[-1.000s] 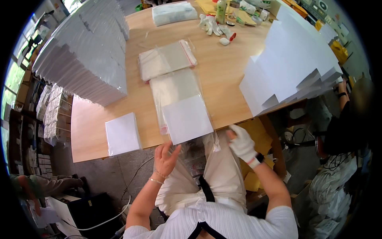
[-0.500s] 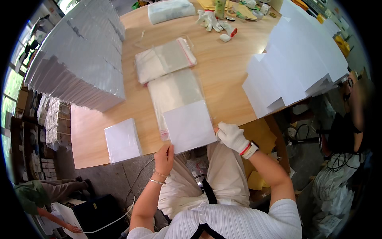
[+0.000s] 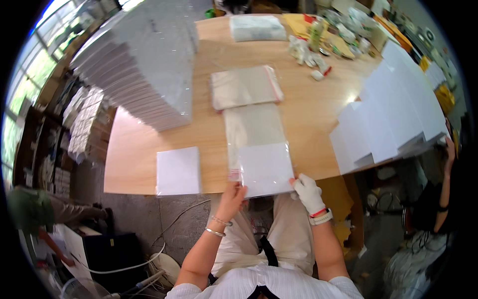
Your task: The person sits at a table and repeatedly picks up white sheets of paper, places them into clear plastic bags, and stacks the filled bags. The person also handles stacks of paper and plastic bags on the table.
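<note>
A square white paper block [image 3: 266,169] lies at the table's front edge, over the near end of a stack of clear plastic bags [image 3: 255,124]. Glints along its rim suggest clear film around it, though how far it is inside a bag I cannot tell. My bare left hand [image 3: 233,199], with bracelets at the wrist, pinches its near left corner. At the near right corner, my right hand [image 3: 308,194] grips the edge in a white glove with bare fingertips. Another white square in clear film [image 3: 178,171] rests to the left.
Tall piles of wrapped white squares [image 3: 159,65] stand at left, stepped white stacks [image 3: 393,109] at right. Farther back lie more clear bags [image 3: 246,87], a white packet [image 3: 257,28], gloves and a green bottle [image 3: 315,36]. Other people are at both sides.
My view has turned, shifting the table's things rightward in the picture. The white block now sits straighter along the bags, and both hands keep hold of its near corners.
</note>
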`<act>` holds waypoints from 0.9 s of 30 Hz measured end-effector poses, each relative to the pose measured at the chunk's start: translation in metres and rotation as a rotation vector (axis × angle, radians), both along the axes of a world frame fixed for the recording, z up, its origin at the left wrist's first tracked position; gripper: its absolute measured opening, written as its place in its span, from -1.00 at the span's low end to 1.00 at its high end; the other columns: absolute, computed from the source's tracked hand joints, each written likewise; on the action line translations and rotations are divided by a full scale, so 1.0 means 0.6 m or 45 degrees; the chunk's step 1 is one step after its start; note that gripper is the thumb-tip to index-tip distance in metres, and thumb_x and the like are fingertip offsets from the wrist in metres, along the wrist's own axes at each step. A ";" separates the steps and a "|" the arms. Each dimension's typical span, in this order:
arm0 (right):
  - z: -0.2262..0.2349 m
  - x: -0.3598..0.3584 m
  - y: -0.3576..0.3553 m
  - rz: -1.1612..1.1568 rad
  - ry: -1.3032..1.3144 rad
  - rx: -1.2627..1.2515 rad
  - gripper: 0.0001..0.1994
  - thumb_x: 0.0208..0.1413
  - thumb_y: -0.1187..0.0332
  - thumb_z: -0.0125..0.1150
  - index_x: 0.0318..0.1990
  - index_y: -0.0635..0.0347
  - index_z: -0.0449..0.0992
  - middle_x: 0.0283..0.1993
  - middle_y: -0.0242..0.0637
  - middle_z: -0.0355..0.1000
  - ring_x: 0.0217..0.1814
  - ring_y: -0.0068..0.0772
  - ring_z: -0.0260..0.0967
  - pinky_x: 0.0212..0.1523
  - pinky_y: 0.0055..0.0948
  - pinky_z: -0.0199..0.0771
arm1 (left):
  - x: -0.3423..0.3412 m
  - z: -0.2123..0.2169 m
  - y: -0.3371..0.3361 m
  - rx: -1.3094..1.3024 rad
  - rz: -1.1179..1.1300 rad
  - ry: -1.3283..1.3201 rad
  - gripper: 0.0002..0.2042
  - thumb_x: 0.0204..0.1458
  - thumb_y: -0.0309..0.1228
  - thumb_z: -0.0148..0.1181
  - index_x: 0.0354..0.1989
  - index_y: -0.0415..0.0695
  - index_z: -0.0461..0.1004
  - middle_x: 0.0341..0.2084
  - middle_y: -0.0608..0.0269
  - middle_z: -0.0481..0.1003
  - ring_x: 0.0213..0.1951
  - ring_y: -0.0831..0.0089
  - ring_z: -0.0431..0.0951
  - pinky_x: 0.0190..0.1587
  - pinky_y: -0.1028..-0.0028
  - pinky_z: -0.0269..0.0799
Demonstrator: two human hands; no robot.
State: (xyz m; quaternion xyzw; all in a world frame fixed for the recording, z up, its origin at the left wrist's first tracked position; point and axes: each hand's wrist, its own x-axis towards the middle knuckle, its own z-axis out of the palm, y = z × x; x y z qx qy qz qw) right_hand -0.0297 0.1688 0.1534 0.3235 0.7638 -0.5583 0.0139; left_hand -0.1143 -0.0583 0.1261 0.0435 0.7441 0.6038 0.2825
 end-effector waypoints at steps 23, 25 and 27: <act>0.015 -0.168 -0.328 0.697 0.402 0.645 -0.77 0.00 0.16 0.01 -0.37 0.13 0.37 -0.38 -0.11 0.42 -0.32 -0.06 0.38 -0.32 -0.20 0.35 | -0.172 -0.128 -0.437 -0.381 0.517 0.715 -0.56 0.03 -0.40 -0.15 0.10 -0.33 0.13 0.00 -0.04 0.25 0.01 0.21 0.26 0.06 0.36 0.13; 0.060 -0.121 -0.241 0.687 0.805 0.573 -0.85 0.00 0.32 0.04 -0.33 0.19 0.39 -0.37 -0.11 0.41 -0.32 -0.11 0.38 -0.33 -0.29 0.36 | -0.194 -0.147 -0.461 -0.346 0.601 0.715 -0.52 0.08 -0.36 -0.14 0.16 -0.31 0.06 0.10 -0.01 0.17 0.11 0.23 0.17 0.15 0.37 0.03; 0.163 -0.038 -0.116 0.625 1.111 0.602 -0.84 -0.03 0.47 0.10 -0.26 0.27 0.44 -0.42 -0.18 0.37 -0.37 -0.23 0.37 -0.37 -0.45 0.36 | -0.182 -0.127 -0.439 -0.302 0.696 0.856 -0.47 0.11 -0.30 -0.13 0.22 -0.29 -0.03 0.22 0.02 0.02 0.21 0.21 0.06 0.20 0.35 -0.07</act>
